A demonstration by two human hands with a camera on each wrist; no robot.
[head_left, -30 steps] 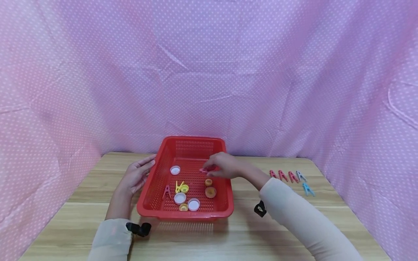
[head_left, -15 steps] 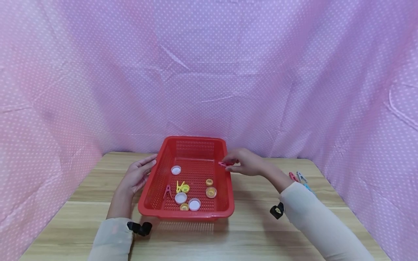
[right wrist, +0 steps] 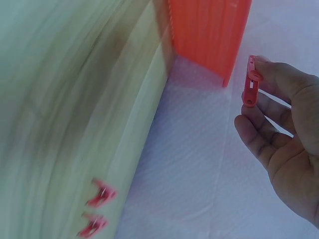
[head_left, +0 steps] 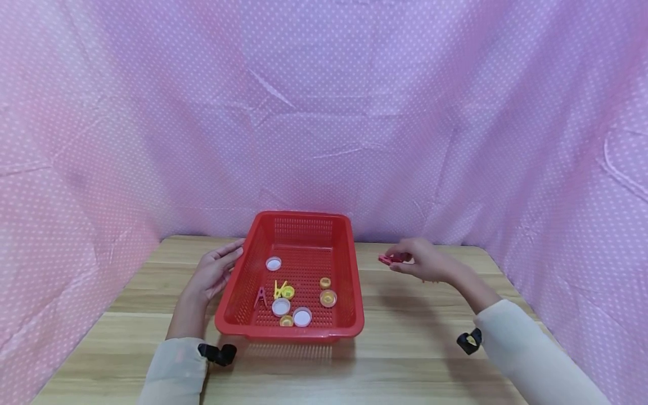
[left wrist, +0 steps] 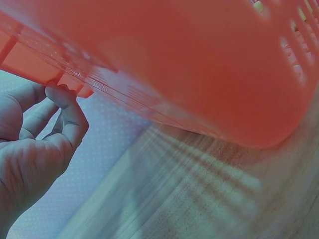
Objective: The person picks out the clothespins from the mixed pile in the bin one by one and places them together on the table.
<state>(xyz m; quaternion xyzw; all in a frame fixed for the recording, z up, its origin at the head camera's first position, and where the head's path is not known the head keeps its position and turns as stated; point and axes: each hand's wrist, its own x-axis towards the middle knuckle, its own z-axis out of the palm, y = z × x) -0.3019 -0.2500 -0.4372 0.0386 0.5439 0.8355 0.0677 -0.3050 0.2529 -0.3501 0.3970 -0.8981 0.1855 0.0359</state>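
Observation:
A red plastic basket (head_left: 289, 332) stands on the table, with a pink clothespin (head_left: 260, 296), a yellow clothespin (head_left: 278, 289) and several round caps, white (head_left: 280, 306) and yellow-orange (head_left: 328, 298), inside. At its left side, my left hand (head_left: 214, 273) pinches the rim between thumb and fingers, as the left wrist view confirms. My right hand (head_left: 420, 260) is in the air to the right of the basket. Its thumb and fingertips pinch a red clothespin (right wrist: 251, 82), clear of the basket wall.
Two red clothespins (right wrist: 101, 194) lie on the wooden table (head_left: 400, 349) in the right wrist view; in the head view the right hand and arm cover that area. A pink dotted curtain (head_left: 324, 124) hangs behind the table and along both sides.
My right hand has carried the red clothespin up out of the basket, over its right rim and on to the right. My left hand keeps its place on the basket.

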